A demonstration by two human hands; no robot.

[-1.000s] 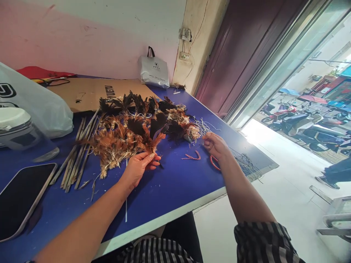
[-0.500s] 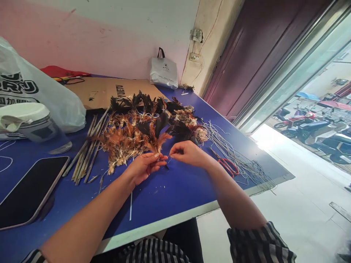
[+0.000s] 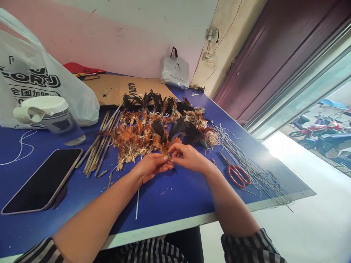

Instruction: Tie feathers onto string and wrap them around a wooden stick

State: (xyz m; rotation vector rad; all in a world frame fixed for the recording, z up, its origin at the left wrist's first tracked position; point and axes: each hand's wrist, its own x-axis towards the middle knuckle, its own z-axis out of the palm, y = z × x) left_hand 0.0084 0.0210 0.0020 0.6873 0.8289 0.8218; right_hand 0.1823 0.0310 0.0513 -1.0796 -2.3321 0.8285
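Observation:
My left hand [image 3: 153,168] pinches the base of a small bunch of brown and black feathers [image 3: 165,141] just above the blue table. Against that base, the fingers of my right hand [image 3: 189,157] are closed together; whatever they grip is too small to make out. Behind both hands lie rows of similar feather bunches [image 3: 130,140], rust-brown in front and black at the back. Some have pale binding at their bases. Darker bunches [image 3: 201,133] lie beyond my right hand.
Red-handled scissors [image 3: 238,176] and a spread of thin grey cords [image 3: 252,166] lie to the right. Thin sticks [image 3: 100,149], a phone [image 3: 44,180], a lidded plastic jar [image 3: 61,122] and a white plastic bag [image 3: 74,82] are left. Cardboard [image 3: 112,87] and a silver bag [image 3: 175,72] stand behind.
My right hand has moved in from slightly right of the bunch to its base, touching beside my left fingers. The left hand keeps hold. The view has shifted a little left.

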